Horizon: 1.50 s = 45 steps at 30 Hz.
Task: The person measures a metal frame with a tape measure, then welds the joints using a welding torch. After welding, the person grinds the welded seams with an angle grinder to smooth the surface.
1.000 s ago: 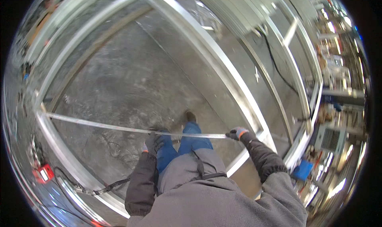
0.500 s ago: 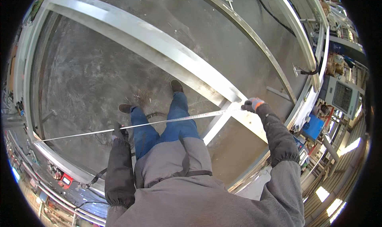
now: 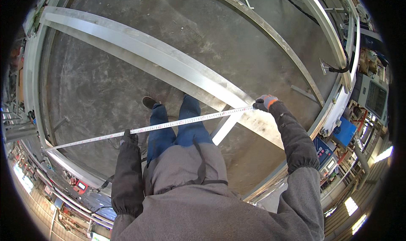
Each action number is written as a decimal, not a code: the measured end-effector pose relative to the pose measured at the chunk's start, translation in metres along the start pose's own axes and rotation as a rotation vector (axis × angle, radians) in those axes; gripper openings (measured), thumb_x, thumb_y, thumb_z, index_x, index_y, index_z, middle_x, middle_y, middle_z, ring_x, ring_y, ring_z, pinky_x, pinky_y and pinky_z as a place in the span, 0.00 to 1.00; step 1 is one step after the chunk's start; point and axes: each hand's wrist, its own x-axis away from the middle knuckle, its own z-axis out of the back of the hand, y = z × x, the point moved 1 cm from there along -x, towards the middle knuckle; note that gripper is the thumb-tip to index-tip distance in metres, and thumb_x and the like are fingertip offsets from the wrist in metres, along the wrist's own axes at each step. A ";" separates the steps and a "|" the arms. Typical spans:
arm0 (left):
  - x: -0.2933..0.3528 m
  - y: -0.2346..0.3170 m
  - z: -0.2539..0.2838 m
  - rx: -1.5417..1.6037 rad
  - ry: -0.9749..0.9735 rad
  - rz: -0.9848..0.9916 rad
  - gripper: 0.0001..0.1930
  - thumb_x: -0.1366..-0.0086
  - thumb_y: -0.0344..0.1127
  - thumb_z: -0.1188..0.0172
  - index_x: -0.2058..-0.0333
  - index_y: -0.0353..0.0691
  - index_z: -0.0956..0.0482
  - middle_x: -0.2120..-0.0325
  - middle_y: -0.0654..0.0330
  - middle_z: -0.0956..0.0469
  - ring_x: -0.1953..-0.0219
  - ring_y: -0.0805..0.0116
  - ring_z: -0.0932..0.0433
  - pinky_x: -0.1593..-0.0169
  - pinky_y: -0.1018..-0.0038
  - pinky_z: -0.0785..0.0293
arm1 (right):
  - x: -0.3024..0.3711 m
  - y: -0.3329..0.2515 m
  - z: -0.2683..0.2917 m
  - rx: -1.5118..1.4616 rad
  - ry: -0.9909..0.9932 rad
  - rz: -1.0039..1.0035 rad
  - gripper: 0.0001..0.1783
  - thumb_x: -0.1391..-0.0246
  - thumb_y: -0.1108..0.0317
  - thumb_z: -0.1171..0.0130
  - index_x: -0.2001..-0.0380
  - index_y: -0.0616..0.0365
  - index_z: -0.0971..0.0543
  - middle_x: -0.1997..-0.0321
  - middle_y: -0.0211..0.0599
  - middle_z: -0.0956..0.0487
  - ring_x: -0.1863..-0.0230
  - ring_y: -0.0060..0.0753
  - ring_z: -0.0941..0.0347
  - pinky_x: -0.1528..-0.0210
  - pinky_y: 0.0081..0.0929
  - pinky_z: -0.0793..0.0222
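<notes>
A white tape measure blade (image 3: 182,122) with dark markings stretches across in front of my legs, from the frame's left rail to my right hand. My right hand (image 3: 265,102), in a dark and orange glove, is closed around the tape's right end above a pale metal beam; the glove hides what else is in it. Partway along the blade, my left hand (image 3: 129,138) has its dark-gloved fingers closed on it. The blade's far left end meets the left rail (image 3: 63,160). Below the tape near my right hand, a short crosspiece (image 3: 225,128) joins the long beam (image 3: 152,51).
A large metal frame surrounds me, with a curved-looking bar (image 3: 279,38) and another rail (image 3: 325,29) beyond the long beam. To the right stand a blue box (image 3: 344,131) and a grey vented unit (image 3: 374,99). A red device (image 3: 80,186) sits at lower left.
The tape blade has turned so its marked face shows, and it looks wider and straighter. My right hand has drawn slightly up along the beam. The view has shifted a little.
</notes>
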 end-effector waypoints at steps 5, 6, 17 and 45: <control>-0.017 0.000 0.006 -0.007 -0.057 -0.002 0.10 0.32 0.42 0.40 0.60 0.44 0.23 0.71 0.62 0.19 0.71 0.67 0.20 0.75 0.73 0.24 | -0.003 0.000 0.000 0.023 0.018 0.006 0.24 0.47 0.41 0.38 0.58 0.45 0.14 0.63 0.37 0.14 0.60 0.43 0.18 0.57 0.39 0.25; -0.019 -0.001 0.007 -0.013 -0.072 -0.042 0.10 0.31 0.42 0.40 0.60 0.43 0.23 0.71 0.61 0.20 0.71 0.66 0.20 0.74 0.73 0.24 | -0.002 0.001 -0.001 0.026 0.003 -0.008 0.24 0.47 0.41 0.38 0.58 0.46 0.14 0.63 0.37 0.14 0.60 0.43 0.18 0.57 0.39 0.25; 0.000 -0.006 0.019 0.640 -0.523 -0.003 0.17 0.43 0.42 0.37 0.60 0.35 0.20 0.69 0.53 0.19 0.69 0.54 0.20 0.60 0.60 0.20 | 0.011 -0.076 0.010 0.118 0.130 0.495 0.25 0.55 0.37 0.31 0.61 0.42 0.17 0.68 0.36 0.16 0.66 0.44 0.20 0.62 0.40 0.26; -0.058 0.189 0.214 0.985 0.118 -0.474 0.11 0.35 0.33 0.38 0.55 0.38 0.23 0.60 0.57 0.19 0.57 0.65 0.21 0.54 0.69 0.25 | -0.016 -1.025 -0.087 0.034 -0.620 0.559 0.14 0.45 0.58 0.37 0.63 0.57 0.22 0.70 0.38 0.23 0.73 0.38 0.22 0.71 0.38 0.20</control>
